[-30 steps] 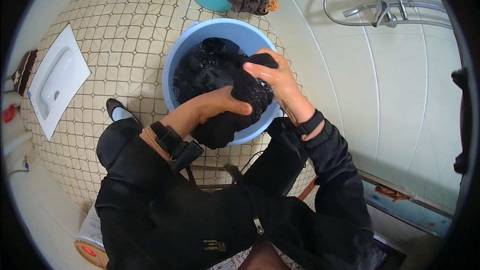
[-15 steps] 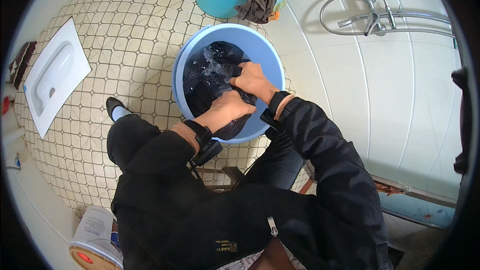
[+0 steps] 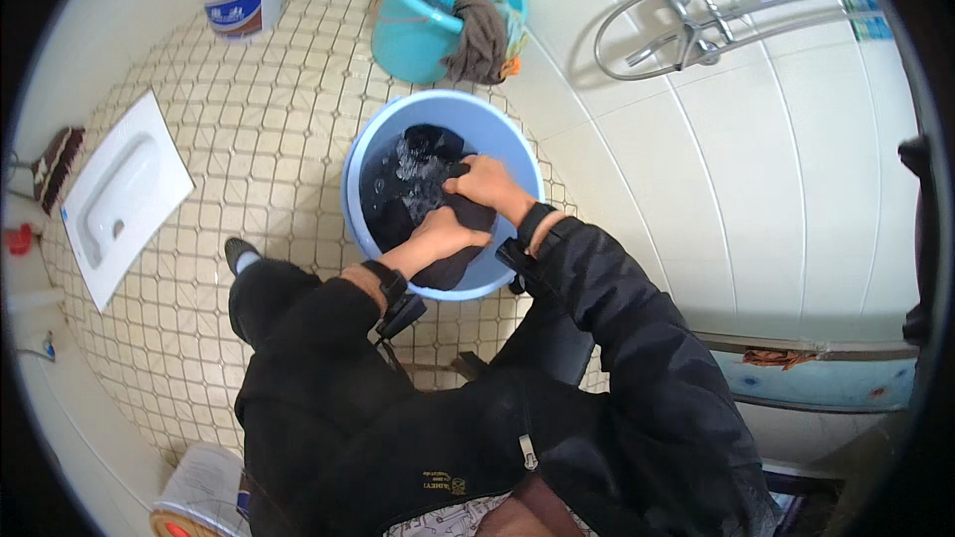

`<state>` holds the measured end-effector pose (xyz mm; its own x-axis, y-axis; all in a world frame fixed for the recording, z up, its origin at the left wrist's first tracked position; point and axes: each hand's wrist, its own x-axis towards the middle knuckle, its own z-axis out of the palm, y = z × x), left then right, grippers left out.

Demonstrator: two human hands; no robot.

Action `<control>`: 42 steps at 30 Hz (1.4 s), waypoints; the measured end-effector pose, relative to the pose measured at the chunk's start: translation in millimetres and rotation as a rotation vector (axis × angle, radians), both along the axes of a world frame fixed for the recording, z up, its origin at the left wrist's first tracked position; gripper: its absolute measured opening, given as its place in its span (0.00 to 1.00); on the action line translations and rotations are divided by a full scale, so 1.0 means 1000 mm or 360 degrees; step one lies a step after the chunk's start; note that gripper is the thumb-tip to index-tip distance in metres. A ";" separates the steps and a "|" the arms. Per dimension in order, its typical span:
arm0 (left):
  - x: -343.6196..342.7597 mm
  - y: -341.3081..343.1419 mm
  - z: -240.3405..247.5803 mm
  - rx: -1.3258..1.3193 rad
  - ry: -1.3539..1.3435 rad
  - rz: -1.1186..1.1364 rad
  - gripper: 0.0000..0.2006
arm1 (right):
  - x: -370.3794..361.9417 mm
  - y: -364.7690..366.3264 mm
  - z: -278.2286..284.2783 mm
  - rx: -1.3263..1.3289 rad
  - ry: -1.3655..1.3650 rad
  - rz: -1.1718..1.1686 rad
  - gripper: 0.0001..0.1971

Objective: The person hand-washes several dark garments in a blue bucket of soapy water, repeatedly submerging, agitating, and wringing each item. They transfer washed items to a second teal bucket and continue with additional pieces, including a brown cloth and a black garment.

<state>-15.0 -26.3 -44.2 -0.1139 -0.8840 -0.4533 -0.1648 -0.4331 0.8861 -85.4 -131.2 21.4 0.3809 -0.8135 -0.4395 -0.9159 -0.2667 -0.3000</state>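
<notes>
Between my knees stands a light blue basin (image 3: 512,149) holding dark, sudsy water and soaked black cloth. Both my hands grip a black garment (image 3: 468,222) over the near right part of the basin. My left hand (image 3: 445,237) is closed on its lower part, fingers curled under. Just beyond it, my right hand (image 3: 487,185) is closed on the upper part. More dark cloth (image 3: 393,222) lies in the water to the left. What kind of garment it is cannot be made out.
Behind the basin is a turquoise bucket (image 3: 410,45) with a grey-brown cloth (image 3: 479,35) over its rim. A white squat toilet (image 3: 129,189) is set in the tiled floor at left. A shower mixer (image 3: 691,35) hangs on the right wall. White pails stand far left and near left.
The view has tilted and shifted, so the basin and buckets sit lower in it. My hands keep their hold on the black garment, which looks more bunched up now.
</notes>
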 end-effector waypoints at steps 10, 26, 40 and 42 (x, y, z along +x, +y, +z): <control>0.041 0.013 0.048 -0.0221 0.1152 0.1331 0.14 | -0.108 0.027 0.033 0.1509 -0.1761 -0.0144 0.28; -0.005 0.047 0.126 -0.0943 0.1402 0.1178 0.24 | -0.037 0.061 0.015 0.2912 -0.3070 -0.0956 0.38; 0.009 0.025 0.032 -0.0955 0.0928 -0.0232 0.46 | -0.082 0.016 -0.037 0.1862 -0.1927 -0.0384 0.12; 0.007 0.016 0.040 -0.1189 0.0414 -0.0690 0.41 | -0.084 0.017 -0.073 0.1776 -0.1730 -0.0334 0.11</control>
